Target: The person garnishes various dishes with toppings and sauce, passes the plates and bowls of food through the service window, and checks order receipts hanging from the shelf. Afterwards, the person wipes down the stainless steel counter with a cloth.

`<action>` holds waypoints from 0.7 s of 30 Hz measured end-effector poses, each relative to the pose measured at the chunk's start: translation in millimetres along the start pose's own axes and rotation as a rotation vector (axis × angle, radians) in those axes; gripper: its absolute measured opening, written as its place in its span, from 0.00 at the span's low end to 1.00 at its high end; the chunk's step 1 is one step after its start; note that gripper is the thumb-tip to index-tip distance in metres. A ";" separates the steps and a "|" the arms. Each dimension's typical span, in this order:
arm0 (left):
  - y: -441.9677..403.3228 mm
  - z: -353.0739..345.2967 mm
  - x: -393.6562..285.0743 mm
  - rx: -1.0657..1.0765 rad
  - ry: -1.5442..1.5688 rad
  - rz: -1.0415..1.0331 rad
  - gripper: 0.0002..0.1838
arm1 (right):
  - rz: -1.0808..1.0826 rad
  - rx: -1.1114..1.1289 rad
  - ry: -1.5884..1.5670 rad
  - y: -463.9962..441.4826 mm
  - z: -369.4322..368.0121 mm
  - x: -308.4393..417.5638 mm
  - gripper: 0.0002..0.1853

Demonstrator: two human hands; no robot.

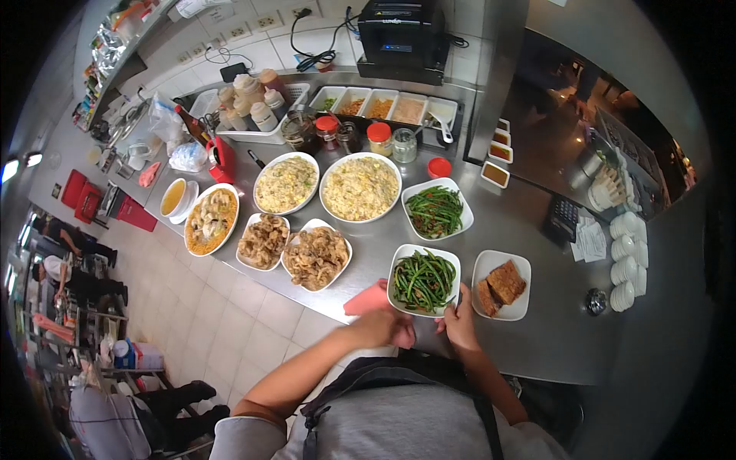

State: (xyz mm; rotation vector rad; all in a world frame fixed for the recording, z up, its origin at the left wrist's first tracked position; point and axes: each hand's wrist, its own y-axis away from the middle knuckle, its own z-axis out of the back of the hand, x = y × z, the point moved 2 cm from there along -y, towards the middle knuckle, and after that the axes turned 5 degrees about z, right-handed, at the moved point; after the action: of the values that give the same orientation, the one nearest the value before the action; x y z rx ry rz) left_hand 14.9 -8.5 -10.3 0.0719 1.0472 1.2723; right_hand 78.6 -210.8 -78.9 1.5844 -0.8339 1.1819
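Note:
A squarish white bowl of green beans [423, 280] sits at the counter's front edge. My right hand [461, 326] grips its near right corner, thumb up along the rim. Just left of the bowl, my left hand [374, 330] is closed on a pink cloth [365, 300], slightly blurred; part of the cloth hangs below the fingers. To the right lies a white plate with browned, crisp-looking pieces [506, 284]. A second bowl of green beans [435, 211] stands behind the first. Two dishes of fried pieces [317, 257] are on the left.
Two bowls of fried rice [360, 187], a yellow-orange dish [211, 220] and a soup bowl [175, 197] fill the left counter. Jars [379, 139], squeeze bottles [264, 116] and topping trays [381, 104] line the back. Stacked white cups [622, 272] stand right. Other people work far left.

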 end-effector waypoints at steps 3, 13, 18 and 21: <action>-29.2 -33.0 -25.8 -0.235 0.171 -0.256 0.11 | 0.050 0.055 0.136 -30.2 -5.0 12.0 0.30; 24.5 164.9 22.7 -0.356 0.131 -0.167 0.16 | 0.307 0.006 0.252 -6.3 -36.5 24.8 0.36; 8.9 274.7 128.1 -0.849 0.112 0.092 0.09 | 0.717 -0.001 0.954 16.0 -24.8 -29.7 0.26; -8.8 335.1 187.4 -1.024 0.020 0.172 0.05 | 0.671 -0.186 1.022 14.8 -22.8 -40.2 0.22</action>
State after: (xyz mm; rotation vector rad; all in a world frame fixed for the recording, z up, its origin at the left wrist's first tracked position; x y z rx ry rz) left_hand 231.3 300.5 61.6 -0.6412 0.3105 1.8333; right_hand 46.3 -194.6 -111.3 0.3638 -0.7286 2.0351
